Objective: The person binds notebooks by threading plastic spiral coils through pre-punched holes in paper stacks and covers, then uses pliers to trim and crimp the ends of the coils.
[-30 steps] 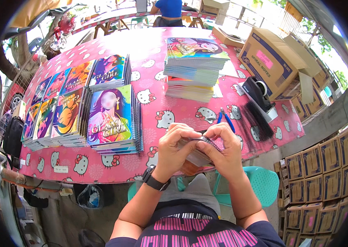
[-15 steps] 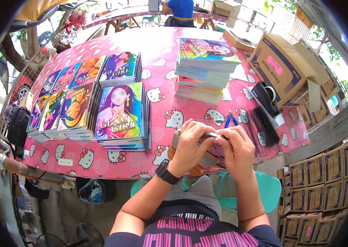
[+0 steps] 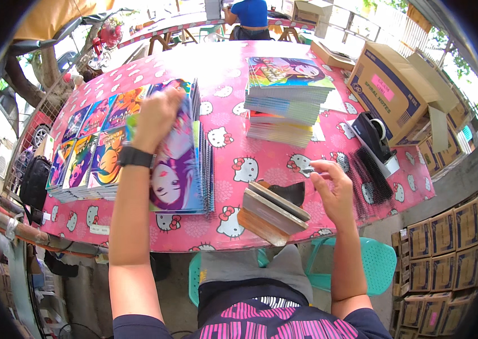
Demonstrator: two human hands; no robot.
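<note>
My left hand is stretched out over the front-right pile of notebooks at left. Its fingers close on the far end of a spiral notebook, whose colourful cover is upside down to me and blurred. That notebook lies over the pile, partly behind my wrist. My right hand is raised above the table at right. Between its thumb and fingers shows the tip of a small dark tool; the rest is hidden. Below and left of it rests a slotted wooden block with a dark flap.
More notebook piles stand in rows at left. A tall notebook stack is at centre back. On the right are black spiral coils, a black tape dispenser and an open carton. A person in blue sits beyond.
My left hand has swung left from the wooden block to the notebook pile, with a notebook. My right hand has moved slightly right and up. The blue-handled pliers no longer show on the table.
</note>
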